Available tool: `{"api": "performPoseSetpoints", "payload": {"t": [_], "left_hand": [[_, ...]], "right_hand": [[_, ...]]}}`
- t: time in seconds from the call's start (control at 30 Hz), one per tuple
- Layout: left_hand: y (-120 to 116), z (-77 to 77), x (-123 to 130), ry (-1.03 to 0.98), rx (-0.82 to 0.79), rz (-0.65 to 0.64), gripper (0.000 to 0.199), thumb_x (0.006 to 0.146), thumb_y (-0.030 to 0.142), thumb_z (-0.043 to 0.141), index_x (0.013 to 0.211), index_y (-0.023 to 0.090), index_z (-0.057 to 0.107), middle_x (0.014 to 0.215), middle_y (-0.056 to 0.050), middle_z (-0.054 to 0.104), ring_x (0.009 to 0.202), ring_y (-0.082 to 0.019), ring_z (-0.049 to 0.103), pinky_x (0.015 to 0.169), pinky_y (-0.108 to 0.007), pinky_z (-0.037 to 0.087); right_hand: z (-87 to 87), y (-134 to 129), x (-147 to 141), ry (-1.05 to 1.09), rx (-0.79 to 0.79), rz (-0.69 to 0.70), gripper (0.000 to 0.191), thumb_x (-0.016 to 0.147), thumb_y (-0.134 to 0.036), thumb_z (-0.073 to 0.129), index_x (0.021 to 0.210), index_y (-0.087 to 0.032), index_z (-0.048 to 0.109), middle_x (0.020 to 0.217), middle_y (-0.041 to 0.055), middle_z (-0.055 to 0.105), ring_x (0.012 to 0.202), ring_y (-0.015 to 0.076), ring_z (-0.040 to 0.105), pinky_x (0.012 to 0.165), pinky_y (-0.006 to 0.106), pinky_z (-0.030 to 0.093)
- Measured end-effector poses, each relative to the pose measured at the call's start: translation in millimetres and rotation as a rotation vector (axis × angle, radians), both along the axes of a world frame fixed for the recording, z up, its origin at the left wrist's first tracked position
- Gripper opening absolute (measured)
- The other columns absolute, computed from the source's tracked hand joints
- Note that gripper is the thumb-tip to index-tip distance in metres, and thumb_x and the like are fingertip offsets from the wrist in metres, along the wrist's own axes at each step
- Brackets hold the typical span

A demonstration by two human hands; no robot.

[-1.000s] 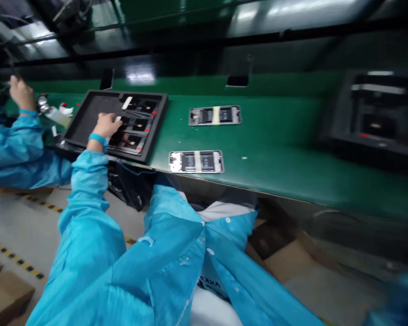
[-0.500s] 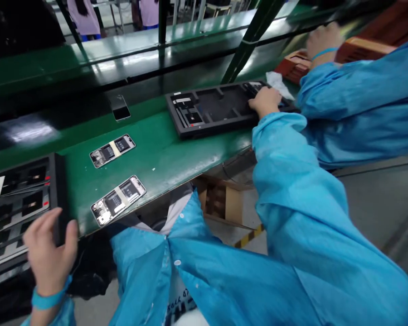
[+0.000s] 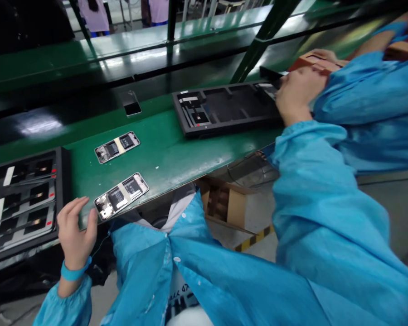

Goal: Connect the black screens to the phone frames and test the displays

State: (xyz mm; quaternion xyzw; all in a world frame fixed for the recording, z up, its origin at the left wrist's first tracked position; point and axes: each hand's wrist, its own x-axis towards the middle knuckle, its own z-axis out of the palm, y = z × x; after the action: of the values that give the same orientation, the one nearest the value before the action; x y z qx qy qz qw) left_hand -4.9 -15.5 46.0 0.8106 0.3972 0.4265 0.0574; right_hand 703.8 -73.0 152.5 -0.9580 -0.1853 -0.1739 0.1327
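Observation:
My left hand [image 3: 75, 233] rests at the bench's front edge, fingers spread and holding nothing, just left of an open phone frame [image 3: 121, 195] with a tan strip across it. A second phone frame [image 3: 117, 147] lies farther along the green bench [image 3: 177, 154]. A black foam tray [image 3: 20, 201] holding dark phone parts sits left of my left hand. My right hand [image 3: 297, 95] is raised over the end of a black compartment tray [image 3: 224, 106]. It grips a dark flat part [image 3: 270, 76], which it partly hides.
A co-worker's hand [image 3: 321, 56] in a blue sleeve [image 3: 370, 90] reaches toward an orange-brown box [image 3: 313, 61]. A dark phone [image 3: 132, 103] stands at the bench's back. A cardboard box [image 3: 224, 203] sits beneath the bench, and people stand beyond the far rails.
My right hand has lifted off the tray with a dark flat part in it. My left hand has moved right, from the tray's edge to the bench edge. The co-worker's hand has shifted.

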Motion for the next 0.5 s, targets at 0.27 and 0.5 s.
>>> {"api": "performPoseSetpoints", "payload": {"t": [0.27,0.5], "left_hand": [[-27,17.9,98,-0.691,-1.186,-0.48,0.06,0.095,0.071,0.068,0.124,0.019,0.076,0.123,-0.013,0.078,0.121,-0.028,0.073,0.107,-0.041,0.058],[-34,5.5,126,-0.906,-1.507,-0.57,0.05,0.07,0.05,0.093,0.105,0.015,0.082,0.109,-0.012,0.081,0.109,-0.031,0.076,0.103,-0.042,0.06]], "right_hand": [[-38.5,11,-236,-0.24,0.486,1.469,0.044,0.112,-0.049,0.048,0.091,-0.016,0.067,0.119,0.017,0.054,0.118,0.0283,0.058,0.103,0.053,0.047],[-62.4,0,-375,0.21,0.363,1.872,0.036,0.114,-0.044,0.043,0.098,-0.022,0.067,0.117,0.012,0.052,0.118,0.0282,0.054,0.1,0.052,0.05]]}}
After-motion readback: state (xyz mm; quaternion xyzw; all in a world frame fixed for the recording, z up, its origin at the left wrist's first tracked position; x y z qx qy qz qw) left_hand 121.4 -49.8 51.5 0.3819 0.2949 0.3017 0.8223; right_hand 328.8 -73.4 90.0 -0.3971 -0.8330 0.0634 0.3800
